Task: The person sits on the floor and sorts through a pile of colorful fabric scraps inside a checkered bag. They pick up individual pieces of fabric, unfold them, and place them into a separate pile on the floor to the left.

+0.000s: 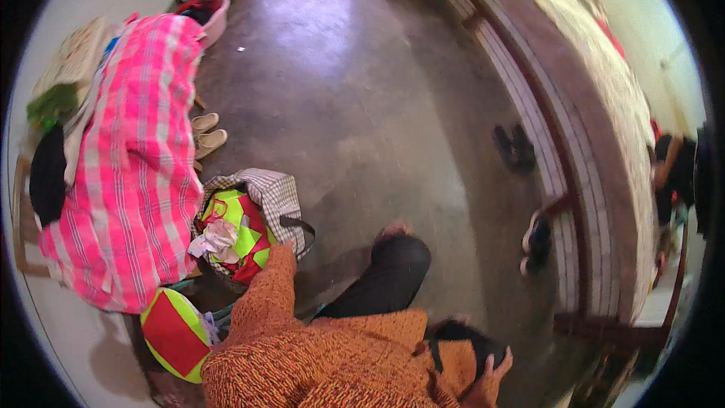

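Your left hand (284, 247) is at the near right rim of one checked bag (276, 190); its fingers are partly hidden, so you cannot tell its grip. The bag stands open on the floor (370, 136), with one dark handle (303, 227) visible. Inside lie yellow-green and red fabric (249, 236) and one pale crumpled cloth (217, 241). One rounded yellow-green and red item (176, 334) sits left of your left forearm. Your right hand (496, 372), fingers spread, is beside your knee, well apart from the bag. Two beige shoes (211, 143) lie beyond the bag.
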Action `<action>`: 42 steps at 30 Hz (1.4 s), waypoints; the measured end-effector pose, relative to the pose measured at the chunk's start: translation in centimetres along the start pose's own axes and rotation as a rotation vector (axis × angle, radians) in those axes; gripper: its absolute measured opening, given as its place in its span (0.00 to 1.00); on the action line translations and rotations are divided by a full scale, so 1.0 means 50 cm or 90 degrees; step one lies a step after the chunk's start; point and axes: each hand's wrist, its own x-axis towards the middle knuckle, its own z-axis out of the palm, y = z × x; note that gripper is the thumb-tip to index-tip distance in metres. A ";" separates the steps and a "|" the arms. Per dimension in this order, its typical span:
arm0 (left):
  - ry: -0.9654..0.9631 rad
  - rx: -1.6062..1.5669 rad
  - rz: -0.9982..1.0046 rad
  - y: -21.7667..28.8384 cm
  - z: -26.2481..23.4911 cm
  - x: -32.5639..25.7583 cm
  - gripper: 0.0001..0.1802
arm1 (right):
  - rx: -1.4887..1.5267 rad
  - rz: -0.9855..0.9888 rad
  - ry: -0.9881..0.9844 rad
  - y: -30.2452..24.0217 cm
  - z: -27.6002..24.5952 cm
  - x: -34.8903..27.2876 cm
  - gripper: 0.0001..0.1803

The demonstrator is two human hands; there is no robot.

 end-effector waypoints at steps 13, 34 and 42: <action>0.212 0.290 0.292 0.187 -0.175 -0.030 0.20 | 0.119 -0.040 0.083 0.103 0.139 0.005 0.31; -0.395 -0.034 0.554 0.708 0.260 -0.033 0.33 | 0.110 -0.039 0.034 0.075 0.098 0.057 0.34; -0.245 -0.310 0.535 0.485 0.122 -0.032 0.22 | 0.108 -0.053 0.040 0.042 0.114 0.084 0.32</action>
